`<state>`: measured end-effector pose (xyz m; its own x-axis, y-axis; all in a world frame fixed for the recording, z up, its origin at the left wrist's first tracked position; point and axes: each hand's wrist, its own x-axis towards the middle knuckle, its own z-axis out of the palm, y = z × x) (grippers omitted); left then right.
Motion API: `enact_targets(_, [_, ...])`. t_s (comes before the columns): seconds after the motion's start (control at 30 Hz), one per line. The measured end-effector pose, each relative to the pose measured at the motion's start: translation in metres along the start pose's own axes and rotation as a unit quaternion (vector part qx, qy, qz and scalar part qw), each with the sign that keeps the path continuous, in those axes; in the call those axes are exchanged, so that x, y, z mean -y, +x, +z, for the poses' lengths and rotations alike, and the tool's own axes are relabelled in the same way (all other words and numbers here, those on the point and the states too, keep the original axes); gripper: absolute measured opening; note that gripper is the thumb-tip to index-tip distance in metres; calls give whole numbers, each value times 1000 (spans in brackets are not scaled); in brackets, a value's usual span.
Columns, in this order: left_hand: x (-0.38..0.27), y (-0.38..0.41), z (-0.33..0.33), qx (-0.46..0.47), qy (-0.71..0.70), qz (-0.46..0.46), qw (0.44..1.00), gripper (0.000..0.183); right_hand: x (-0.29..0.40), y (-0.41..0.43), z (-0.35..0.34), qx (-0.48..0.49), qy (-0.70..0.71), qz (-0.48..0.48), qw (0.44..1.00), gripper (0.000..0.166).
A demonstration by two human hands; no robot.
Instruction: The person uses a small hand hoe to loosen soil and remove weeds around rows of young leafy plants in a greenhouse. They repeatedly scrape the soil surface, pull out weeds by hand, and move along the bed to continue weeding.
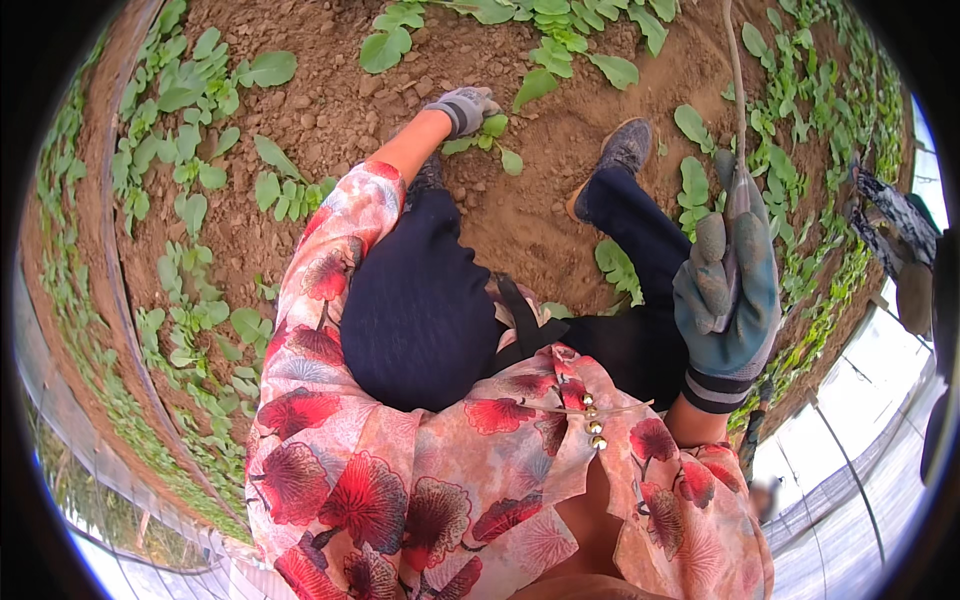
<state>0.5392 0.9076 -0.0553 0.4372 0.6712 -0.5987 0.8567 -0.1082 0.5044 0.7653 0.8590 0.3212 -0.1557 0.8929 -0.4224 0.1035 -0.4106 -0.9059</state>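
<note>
My left hand, in a grey knit glove with a dark cuff, reaches down to the soil between my feet. Its fingers are at a small leafy seedling; whether they pinch it is hidden. My right hand, in a blue-grey glove caked with soil, is raised palm up on the right. Its fingers curl around the handle of a thin-shafted hand tool, which points away from me. The tool's far end lies outside the picture.
Brown crumbly soil lies between my shoes. Broad-leaved seedlings grow ahead, with more rows on both sides. A dark irrigation line runs along the left. Another person's patterned sleeve shows at far right, near plastic sheeting.
</note>
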Motion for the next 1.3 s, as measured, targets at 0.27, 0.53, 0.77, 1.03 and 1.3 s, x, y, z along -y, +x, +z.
enact_targets(0.27, [19,2,-5,-93,-120,-7,988,46,-2,2,-5,22,179,57,982,45])
enact_targets(0.53, [41,-37,-13,-278,-145,-44,948,46,-7,4,-7,84,251,49,963,41])
enact_targets(0.77, [43,-173,51,-653,-285,-174,679,31,-14,14,-28,178,251,55,950,45])
enact_targets(1.03, [80,-334,223,-634,-306,-484,521,30,-18,18,-12,211,217,88,949,44])
enact_targets(1.3, [12,-260,120,-480,75,-322,813,63,-19,20,1,169,202,81,961,42])
